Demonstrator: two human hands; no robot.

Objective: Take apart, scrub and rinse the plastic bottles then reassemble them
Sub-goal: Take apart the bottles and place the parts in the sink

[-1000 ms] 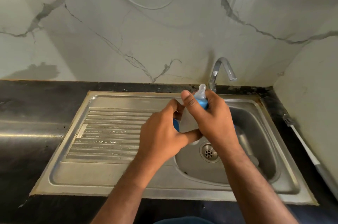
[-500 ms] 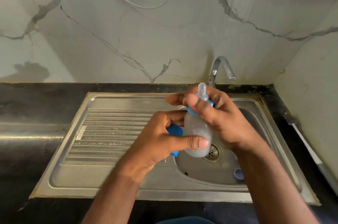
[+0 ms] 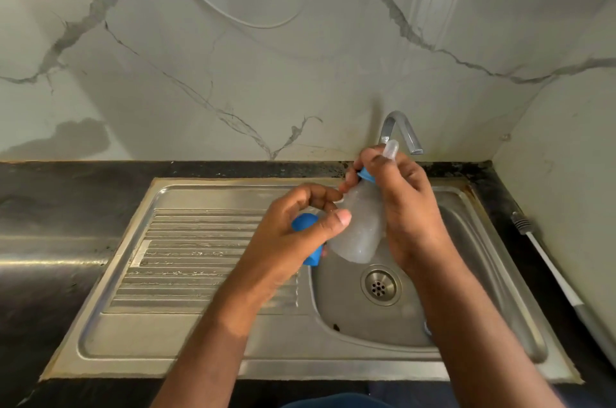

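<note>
1. We stand at a marble-veined wall [image 3: 233, 74] with a black counter [image 3: 50, 207] beneath it, and a steel sink [image 3: 200, 351] let into that counter — ribbed draining board on our left, basin with its round drain [image 3: 380, 286] on our right
2. A bent chrome tap [image 3: 401, 131] rises at the back of the basin, and a thin white cable [image 3: 253, 22] loops across the wall above
3. Our right hand [image 3: 410, 207] curls round the neck end of a frosted plastic bottle [image 3: 358, 227], which we hold tilted over the basin — clear teat [image 3: 390, 149] uppermost, blue collar [image 3: 366, 174] just below it, rounded base pointing down toward the drain
4. Our left hand [image 3: 290, 241] grips a blue object [image 3: 305, 222], and its thumb presses against the bottle's side; we cannot tell what that blue piece is
5. On the counter by the right wall lies a brush with a white handle [image 3: 550, 271]
6. A small blue piece [image 3: 426, 327] shows in the basin beside our right forearm
</note>
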